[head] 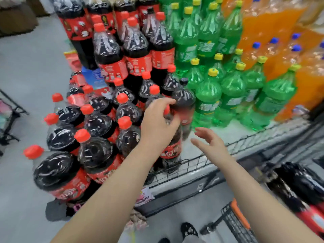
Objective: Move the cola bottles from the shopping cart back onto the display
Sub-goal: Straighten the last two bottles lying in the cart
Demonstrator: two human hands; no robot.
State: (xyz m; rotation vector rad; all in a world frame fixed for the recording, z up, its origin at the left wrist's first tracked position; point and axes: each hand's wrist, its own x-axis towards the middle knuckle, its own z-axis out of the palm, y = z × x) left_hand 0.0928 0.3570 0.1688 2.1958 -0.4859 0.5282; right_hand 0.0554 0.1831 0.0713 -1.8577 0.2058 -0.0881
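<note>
On the display, left grip holds one bottle.

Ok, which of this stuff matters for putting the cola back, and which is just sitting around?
Part of the job: cola bottle gripped by left hand; open right hand; cola bottles in shopping cart; display shelf.
Just there: green soda bottles; orange soda bottles.
</note>
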